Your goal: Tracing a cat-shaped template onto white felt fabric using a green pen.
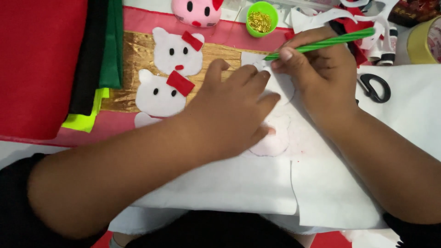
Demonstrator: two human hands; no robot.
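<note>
My left hand (229, 108) lies flat, fingers spread, pressing down on a sheet of white felt (257, 183) and on a pale cat-head shaped piece (275, 140) partly hidden under it. My right hand (319, 69) grips a green pen (330, 42), its tip down on the felt just beyond my left fingertips. Two finished white felt cat faces with red bows (177, 50) (161, 94) lie to the left on a gold sheet (133, 59).
Black-handled scissors (374, 87) rest on the felt at right. A green cup of gold pins (261, 18) and a pink plush cat head (197, 11) sit at the back. Stacked red, black, green and yellow felt (92, 55) lies at left; scraps and a tape roll (425, 41) at back right.
</note>
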